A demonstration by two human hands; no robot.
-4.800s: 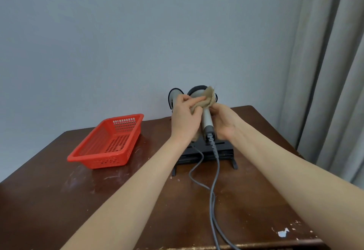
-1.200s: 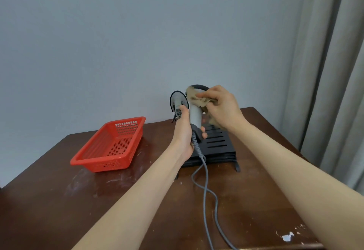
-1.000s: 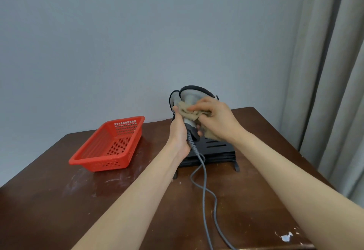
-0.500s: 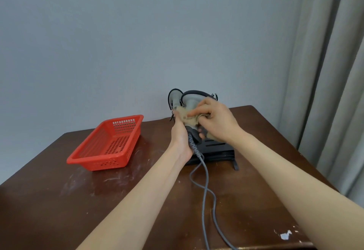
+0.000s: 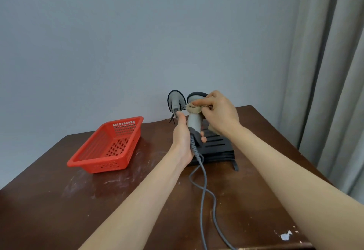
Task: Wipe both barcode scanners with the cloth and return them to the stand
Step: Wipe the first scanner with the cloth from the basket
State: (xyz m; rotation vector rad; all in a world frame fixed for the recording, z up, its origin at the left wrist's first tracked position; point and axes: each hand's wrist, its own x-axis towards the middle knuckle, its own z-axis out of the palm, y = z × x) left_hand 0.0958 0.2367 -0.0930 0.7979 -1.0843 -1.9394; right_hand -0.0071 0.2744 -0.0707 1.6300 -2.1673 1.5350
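Observation:
My left hand grips the handle of a grey barcode scanner, held upright above the black slotted stand. My right hand pinches a tan cloth against the scanner's neck, just under its dark head. The scanner's grey cable trails toward me over the table. A second grey scanner sits at the stand's back left, behind my left thumb; its lower part is hidden.
An empty red plastic basket stands on the left of the dark wooden table. Grey curtains hang at the right. A grey wall is close behind the stand. White chips mark the table's near right edge.
The scanner has been raised and turned more upright. My right hand with the cloth moved up from the handle to the neck below the head.

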